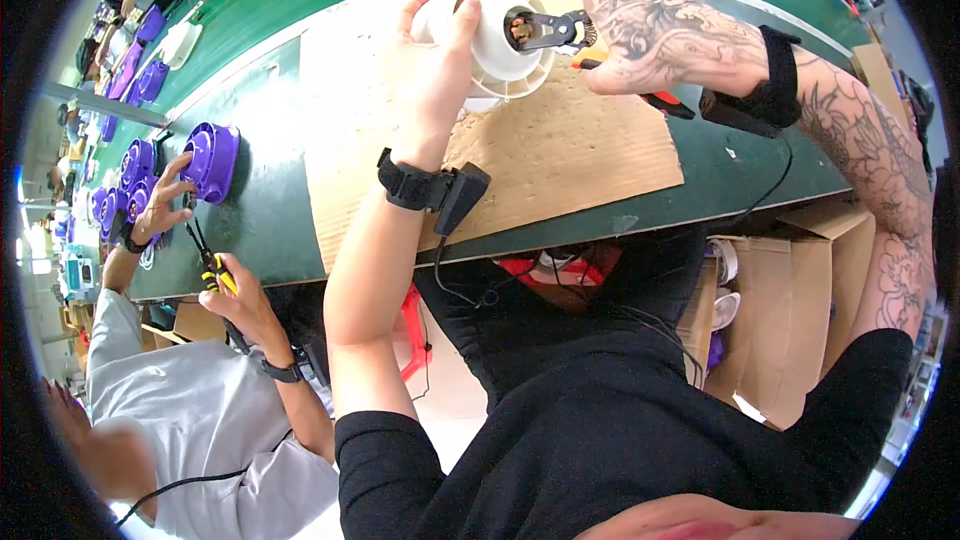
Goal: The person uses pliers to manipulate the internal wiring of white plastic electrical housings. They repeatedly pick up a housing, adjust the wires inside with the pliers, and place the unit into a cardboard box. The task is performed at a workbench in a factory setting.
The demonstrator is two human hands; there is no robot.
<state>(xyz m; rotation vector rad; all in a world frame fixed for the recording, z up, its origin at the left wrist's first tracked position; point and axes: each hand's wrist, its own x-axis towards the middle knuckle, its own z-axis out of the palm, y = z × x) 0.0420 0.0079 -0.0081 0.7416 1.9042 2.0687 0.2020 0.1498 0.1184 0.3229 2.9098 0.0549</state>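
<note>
At the far left of a green workbench (270, 210), a co-worker in a grey shirt steadies a purple round housing (212, 158) with one hand (160, 205) and grips yellow-handled pliers (215, 270) in the other; more purple housings (135, 175) line the bench edge behind. Toward the middle, the person's left hand (435, 60) is wrapped around a white round fan housing (500, 35), thumb and fingers closed over its rim, lifting it just above a sheet of brown cardboard (560, 150) that lies flat on the bench. The housing is tipped on its side, its open ribbed face and central hub turned toward the right, its axis running roughly left to right across the view. The right hand (655, 35), closed around orange-handled pliers (560, 32), holds the tool level, its long axis also left to right, the dark nose pointing left and touching the hub. Black straps with small boxes sit on both wrists, cables trailing. Below the bench at right stands an open cardboard box (790, 330); something white shows just at its edge, and what it is cannot be told.
</note>
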